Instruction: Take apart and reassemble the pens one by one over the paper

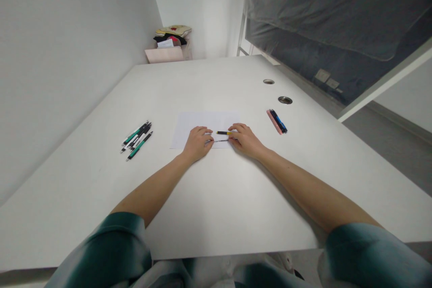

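Note:
Over a white sheet of paper (189, 119), my left hand (197, 143) and my right hand (247, 140) face each other with fingertips a short gap apart. A thin dark rod (222, 140), which looks like a pen refill, spans the gap. My left thumb and fingers pinch its left end, and my right fingertips close on its right end. Just above it lies a short black and yellow pen part (222, 132), its yellow end at my right fingers. Whether those fingers also grip it is hard to see.
Several green, black and white pens (137, 140) lie to the left. Blue and black pens (279, 121) rest beside a pink strip (274, 122) on the right. Two round metal grommets (285, 100) sit near the right edge. A filled box (165, 54) stands beyond the table (209, 85).

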`<state>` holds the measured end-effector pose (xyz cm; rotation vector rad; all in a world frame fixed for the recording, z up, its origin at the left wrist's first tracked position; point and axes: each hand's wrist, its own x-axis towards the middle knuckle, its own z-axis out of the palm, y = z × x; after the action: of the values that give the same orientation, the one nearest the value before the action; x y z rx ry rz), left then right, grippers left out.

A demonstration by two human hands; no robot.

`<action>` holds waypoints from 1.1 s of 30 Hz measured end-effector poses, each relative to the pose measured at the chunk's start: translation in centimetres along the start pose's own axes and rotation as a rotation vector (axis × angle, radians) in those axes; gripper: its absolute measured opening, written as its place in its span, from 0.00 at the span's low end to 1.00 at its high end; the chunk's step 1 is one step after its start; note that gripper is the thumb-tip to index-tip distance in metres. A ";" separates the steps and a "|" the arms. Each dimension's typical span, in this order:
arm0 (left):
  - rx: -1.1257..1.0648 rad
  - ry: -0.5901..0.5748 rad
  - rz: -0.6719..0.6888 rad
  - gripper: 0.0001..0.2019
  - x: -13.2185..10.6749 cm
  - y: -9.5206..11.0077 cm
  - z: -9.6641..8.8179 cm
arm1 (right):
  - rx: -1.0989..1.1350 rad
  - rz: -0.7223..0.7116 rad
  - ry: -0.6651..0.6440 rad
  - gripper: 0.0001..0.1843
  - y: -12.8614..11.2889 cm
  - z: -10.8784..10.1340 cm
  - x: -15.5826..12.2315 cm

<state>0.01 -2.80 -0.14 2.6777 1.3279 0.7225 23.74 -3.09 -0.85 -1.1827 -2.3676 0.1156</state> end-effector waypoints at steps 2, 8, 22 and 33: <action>0.005 -0.004 0.002 0.08 0.0 0.0 0.0 | 0.001 -0.005 -0.004 0.13 -0.1 0.0 0.0; 0.011 -0.007 0.020 0.08 0.1 0.0 0.0 | -0.009 -0.022 0.008 0.12 -0.2 0.2 0.1; -0.027 0.008 0.051 0.08 0.1 0.3 -0.3 | -0.004 0.006 -0.034 0.11 -1.2 -0.3 0.5; -0.035 0.051 0.123 0.08 0.0 1.2 -0.7 | -0.003 0.000 -0.127 0.12 -2.5 -0.9 0.7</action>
<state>0.58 -3.69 0.78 2.7503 1.1574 0.8236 21.97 -4.27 0.96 -1.2091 -2.4780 0.1915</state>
